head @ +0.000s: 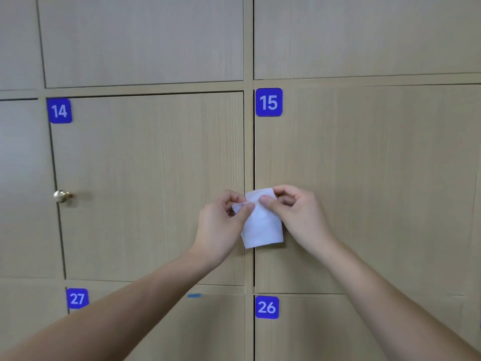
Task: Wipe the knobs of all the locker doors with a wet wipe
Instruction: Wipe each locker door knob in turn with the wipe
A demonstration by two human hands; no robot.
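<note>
Both hands' fingers pinch white wipe [261, 225] | beige wood-grain locker doors 14, 15 | brass knob [62, 196] left

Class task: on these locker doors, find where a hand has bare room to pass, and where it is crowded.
Free: door 14 between its knob and the left hand; door 15 beyond the right hand. Crowded: the seam between the doors, where both hands pinch the wet wipe.

Both bare forearms reaching forward and converging, left hand [221, 225] and right hand [296, 217] raised close together, fingers curled, thumbs and forefingers pinching
</note>
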